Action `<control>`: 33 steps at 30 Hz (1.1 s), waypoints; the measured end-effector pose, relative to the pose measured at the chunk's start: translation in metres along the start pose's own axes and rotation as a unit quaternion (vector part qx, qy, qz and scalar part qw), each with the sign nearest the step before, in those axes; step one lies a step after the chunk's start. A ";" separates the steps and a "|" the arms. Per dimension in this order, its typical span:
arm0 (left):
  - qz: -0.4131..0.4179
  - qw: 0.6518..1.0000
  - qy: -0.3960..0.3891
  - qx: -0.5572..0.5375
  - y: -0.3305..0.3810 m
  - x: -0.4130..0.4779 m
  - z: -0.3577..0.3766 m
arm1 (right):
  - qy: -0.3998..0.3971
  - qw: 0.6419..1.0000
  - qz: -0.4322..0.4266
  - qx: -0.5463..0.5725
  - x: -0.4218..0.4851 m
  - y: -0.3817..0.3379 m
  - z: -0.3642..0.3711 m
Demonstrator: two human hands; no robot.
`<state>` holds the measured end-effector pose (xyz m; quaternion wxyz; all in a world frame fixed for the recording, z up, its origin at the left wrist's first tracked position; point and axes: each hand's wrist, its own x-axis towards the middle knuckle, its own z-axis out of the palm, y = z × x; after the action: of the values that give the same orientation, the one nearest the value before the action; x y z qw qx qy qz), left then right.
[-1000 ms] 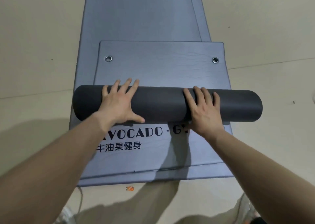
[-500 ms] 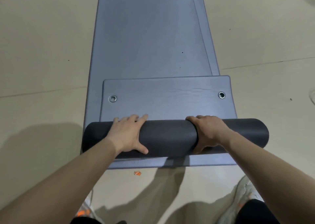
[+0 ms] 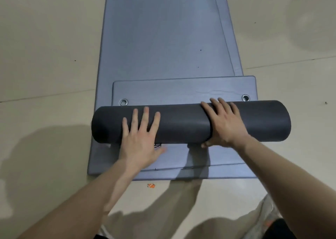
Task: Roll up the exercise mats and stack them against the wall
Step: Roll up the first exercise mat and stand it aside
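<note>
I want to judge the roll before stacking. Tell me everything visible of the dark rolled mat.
The dark rolled mat is a charcoal cylinder, foam-like, lying crosswise on the flat grey mat, just short of its two metal eyelets. Its right end sticks out past that mat's edge. The left hand lies flat on it; the right hand drapes over its top.

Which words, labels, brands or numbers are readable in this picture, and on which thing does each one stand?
Black print on the grey mat: only a corner shows between the dark rolled mat and the left hand; not readable.
Orange scrap on the floor: too small to tell whether it bears any text.
No other text is visible.
</note>
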<state>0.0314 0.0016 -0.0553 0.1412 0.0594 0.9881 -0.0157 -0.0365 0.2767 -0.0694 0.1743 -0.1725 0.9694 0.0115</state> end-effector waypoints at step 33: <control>0.052 0.996 -0.071 0.013 -0.013 0.048 0.003 | -0.194 0.980 -0.029 0.035 0.048 0.011 -0.052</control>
<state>-0.0151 -0.0063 -0.0710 0.2110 0.1116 0.9707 -0.0258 -0.0994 0.2668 -0.0377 0.3652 -0.1893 0.9114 0.0058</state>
